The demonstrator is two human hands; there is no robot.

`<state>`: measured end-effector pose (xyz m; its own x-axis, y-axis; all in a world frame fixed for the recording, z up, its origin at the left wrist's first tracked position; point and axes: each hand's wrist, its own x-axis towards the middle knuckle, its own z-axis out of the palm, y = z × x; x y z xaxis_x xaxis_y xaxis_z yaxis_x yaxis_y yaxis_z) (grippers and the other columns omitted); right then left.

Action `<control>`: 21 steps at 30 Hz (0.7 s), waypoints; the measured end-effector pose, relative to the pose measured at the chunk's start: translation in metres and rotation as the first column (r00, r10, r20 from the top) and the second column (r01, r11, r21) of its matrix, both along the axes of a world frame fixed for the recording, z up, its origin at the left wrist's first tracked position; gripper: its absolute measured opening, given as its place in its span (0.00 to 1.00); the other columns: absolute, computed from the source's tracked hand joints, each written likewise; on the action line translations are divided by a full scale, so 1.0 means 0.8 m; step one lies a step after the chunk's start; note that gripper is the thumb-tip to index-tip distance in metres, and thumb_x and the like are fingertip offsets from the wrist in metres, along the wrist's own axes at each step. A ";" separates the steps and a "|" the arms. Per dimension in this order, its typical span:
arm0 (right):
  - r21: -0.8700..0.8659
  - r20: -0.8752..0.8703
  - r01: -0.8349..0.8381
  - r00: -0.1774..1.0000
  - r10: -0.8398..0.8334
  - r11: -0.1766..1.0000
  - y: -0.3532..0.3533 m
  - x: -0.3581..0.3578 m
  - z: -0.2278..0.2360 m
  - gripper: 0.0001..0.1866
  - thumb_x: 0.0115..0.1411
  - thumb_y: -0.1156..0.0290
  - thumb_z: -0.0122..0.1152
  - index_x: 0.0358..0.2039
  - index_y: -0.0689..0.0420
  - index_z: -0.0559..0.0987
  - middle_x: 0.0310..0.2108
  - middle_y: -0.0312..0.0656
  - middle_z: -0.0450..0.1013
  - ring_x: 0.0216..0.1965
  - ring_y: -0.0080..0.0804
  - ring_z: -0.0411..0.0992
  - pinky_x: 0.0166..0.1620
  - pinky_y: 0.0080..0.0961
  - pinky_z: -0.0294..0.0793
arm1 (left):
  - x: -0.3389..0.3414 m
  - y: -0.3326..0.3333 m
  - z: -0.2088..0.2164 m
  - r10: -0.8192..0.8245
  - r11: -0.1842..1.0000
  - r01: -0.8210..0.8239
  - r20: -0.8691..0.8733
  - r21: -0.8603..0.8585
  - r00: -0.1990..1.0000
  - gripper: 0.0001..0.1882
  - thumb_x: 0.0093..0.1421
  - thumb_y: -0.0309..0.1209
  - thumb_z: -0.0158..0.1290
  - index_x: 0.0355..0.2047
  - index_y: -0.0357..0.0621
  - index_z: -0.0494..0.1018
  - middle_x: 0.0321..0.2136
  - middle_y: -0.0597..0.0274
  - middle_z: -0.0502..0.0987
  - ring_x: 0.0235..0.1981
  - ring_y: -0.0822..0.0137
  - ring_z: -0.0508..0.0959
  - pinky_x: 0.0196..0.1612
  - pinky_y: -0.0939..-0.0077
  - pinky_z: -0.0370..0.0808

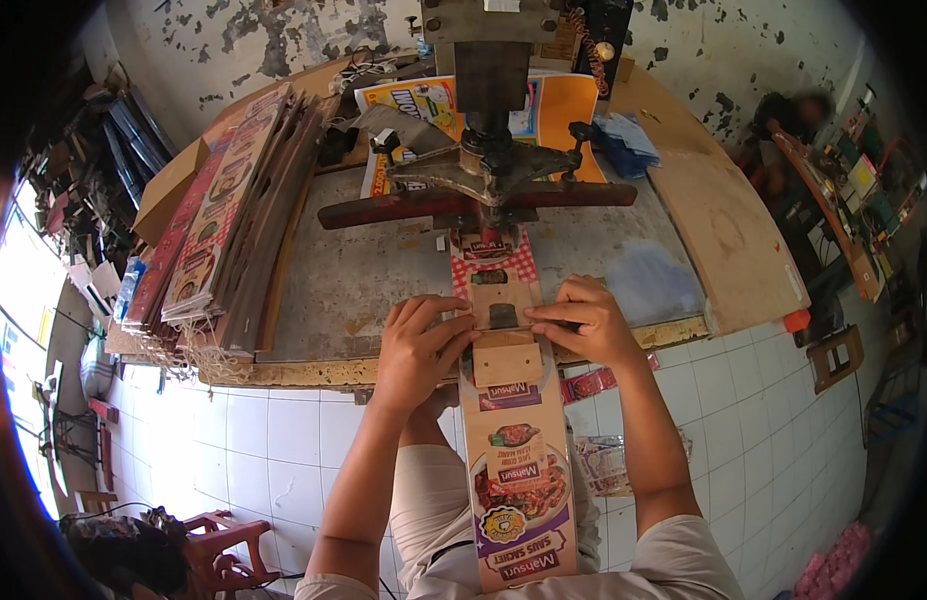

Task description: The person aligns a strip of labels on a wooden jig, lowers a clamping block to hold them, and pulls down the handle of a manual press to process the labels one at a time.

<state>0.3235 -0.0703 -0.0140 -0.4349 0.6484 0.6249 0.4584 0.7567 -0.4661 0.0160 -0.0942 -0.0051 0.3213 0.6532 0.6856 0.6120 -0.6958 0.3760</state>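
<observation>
Between two hands, one brown card piece (483,295) lies over one long printed strip (513,415); the left hand (418,345) and right hand (588,325) each pinch one side edge. Beyond them hangs one press (486,165); to their left, one uncountable stack of boards (228,205).

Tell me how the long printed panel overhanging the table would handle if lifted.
The long printed panel is probably fairly stiff: it overhangs the table without obvious sagging, though the legs below may support it. It looks thin and flat, so it's likely light for its size. Being long and narrow, it might tip if gripped at one end.
</observation>
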 end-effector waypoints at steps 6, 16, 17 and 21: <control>0.025 -0.003 -0.007 1.000 0.007 1.000 0.000 -0.001 0.002 0.17 0.55 0.68 0.86 0.46 0.47 0.96 0.26 0.32 0.71 0.32 0.31 0.70 0.41 0.33 0.69 | 0.001 0.000 0.000 0.000 1.000 0.000 0.007 0.013 1.000 0.12 0.57 0.31 0.75 0.42 0.51 0.90 0.48 0.67 0.87 0.50 0.57 0.85 0.54 0.57 0.78; -0.052 -0.035 -0.020 0.999 0.018 0.998 -0.001 0.001 0.003 0.16 0.56 0.67 0.86 0.45 0.50 0.94 0.27 0.33 0.72 0.32 0.32 0.71 0.42 0.34 0.71 | 0.001 0.000 -0.002 -0.007 1.000 0.006 0.006 0.021 1.000 0.12 0.57 0.31 0.75 0.42 0.51 0.89 0.49 0.66 0.87 0.50 0.56 0.85 0.54 0.56 0.78; -0.059 -0.035 -0.030 0.999 0.028 0.998 -0.001 0.003 0.003 0.16 0.57 0.67 0.85 0.46 0.51 0.94 0.27 0.33 0.73 0.32 0.32 0.71 0.42 0.34 0.71 | 0.001 -0.001 -0.002 -0.008 1.000 0.008 0.006 0.020 1.000 0.13 0.57 0.31 0.75 0.43 0.50 0.89 0.49 0.66 0.87 0.50 0.56 0.85 0.55 0.56 0.78; -0.078 -0.166 0.003 0.986 -0.016 0.997 -0.010 0.004 0.008 0.19 0.60 0.63 0.82 0.51 0.54 0.91 0.36 0.36 0.78 0.39 0.35 0.75 0.47 0.35 0.73 | -0.003 -0.001 -0.005 -0.027 0.999 0.029 0.042 -0.027 0.999 0.15 0.58 0.30 0.75 0.46 0.48 0.88 0.50 0.64 0.87 0.52 0.54 0.85 0.57 0.56 0.78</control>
